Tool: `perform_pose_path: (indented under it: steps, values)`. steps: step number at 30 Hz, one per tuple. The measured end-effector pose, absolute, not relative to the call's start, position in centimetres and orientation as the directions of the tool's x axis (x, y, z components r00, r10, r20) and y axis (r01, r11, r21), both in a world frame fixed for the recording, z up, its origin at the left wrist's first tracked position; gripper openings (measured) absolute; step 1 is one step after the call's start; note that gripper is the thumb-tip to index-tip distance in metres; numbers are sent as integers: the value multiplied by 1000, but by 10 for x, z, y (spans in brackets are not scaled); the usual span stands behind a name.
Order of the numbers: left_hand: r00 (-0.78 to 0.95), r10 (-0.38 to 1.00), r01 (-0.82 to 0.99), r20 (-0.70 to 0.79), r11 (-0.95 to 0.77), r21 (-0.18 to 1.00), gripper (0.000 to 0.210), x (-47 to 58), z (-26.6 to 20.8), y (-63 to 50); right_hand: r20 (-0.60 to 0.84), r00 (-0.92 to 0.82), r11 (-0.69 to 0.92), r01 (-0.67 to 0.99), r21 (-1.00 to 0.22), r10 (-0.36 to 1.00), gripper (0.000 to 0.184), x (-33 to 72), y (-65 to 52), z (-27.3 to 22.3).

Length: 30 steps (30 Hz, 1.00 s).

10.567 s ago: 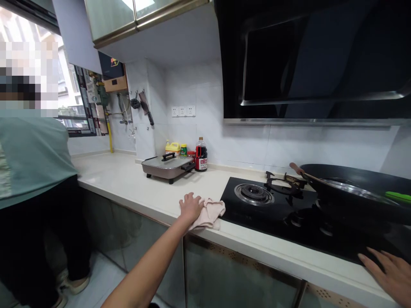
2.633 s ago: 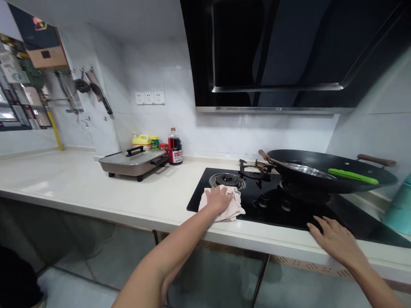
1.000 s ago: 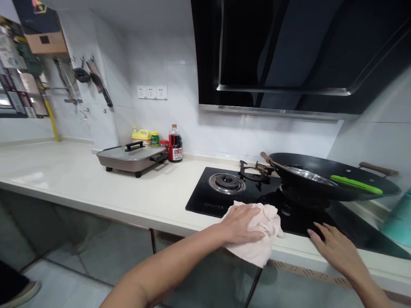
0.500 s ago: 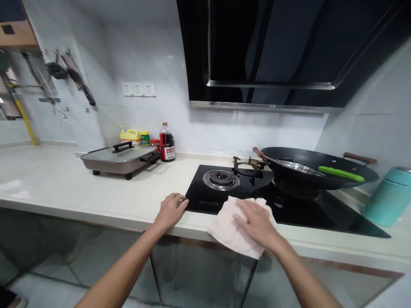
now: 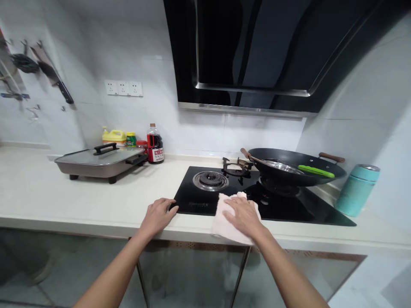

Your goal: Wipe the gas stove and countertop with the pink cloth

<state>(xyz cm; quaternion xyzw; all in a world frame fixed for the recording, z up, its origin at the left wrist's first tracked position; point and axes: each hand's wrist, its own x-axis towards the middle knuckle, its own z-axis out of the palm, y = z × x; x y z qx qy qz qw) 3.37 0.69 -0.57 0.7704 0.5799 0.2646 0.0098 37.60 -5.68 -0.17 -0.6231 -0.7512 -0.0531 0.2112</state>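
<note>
My left hand (image 5: pixel 158 216) rests on the counter at the left front corner of the black glass gas cooktop (image 5: pixel 189 194), its thumb and fingers apart and nothing in it. Under my right hand (image 5: pixel 244 214) lies a pale pink cloth (image 5: pixel 224 224), pressed against the front of the cooktop and held by the slightly bent fingers. Part of the cloth drapes over the counter's front edge. Behind my hands is the left burner (image 5: pixel 211 181), bare of its pan support. That loose black pan support (image 5: pixel 236 172) stands at the cooktop's back edge.
A large wok (image 5: pixel 321 177) with a green-handled utensil (image 5: pixel 316 171) sits on the right burner. A teal tumbler (image 5: pixel 358 190) stands beside it. Leftward are a lidded electric pan (image 5: pixel 93 171) and a dark sauce bottle (image 5: pixel 155 145). The range hood (image 5: pixel 244 105) hangs above.
The view has shifted right, so everything appears farther left. The right hand and cloth have moved slightly on the cooktop's front, with less cloth hanging down. My left hand stays at the corner.
</note>
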Motion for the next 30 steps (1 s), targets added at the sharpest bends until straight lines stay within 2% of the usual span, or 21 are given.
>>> perform_pose_path:
  steps: [4, 9, 13, 18, 24, 30]
  values:
    - [195, 897, 889, 398, -333, 315, 43, 34, -7, 7, 449, -112, 195, 970, -143, 886, 43, 426, -82, -13]
    - [198, 897, 895, 394, -329, 300, 45, 34, -6, 6, 471, 74, -18, 992, -122, 879, 46, 501, -96, -22]
    - [197, 900, 896, 390, -326, 301, 44, 35, -6, 6, 400, 197, -165, 980, -113, 895, 50, 557, -89, -23]
    - [208, 880, 890, 426, -351, 291, 42, 34, -9, 6, 334, 317, -323, 946, -36, 888, 53, 590, -68, -18]
    - [200, 867, 882, 456, -362, 301, 38, 35, -11, 5, 356, 298, -329, 944, 28, 886, 52, 596, -28, -12]
    - [178, 875, 889, 450, -339, 307, 36, 36, -9, 6, 363, 229, -245, 969, -1, 903, 51, 591, 0, -8]
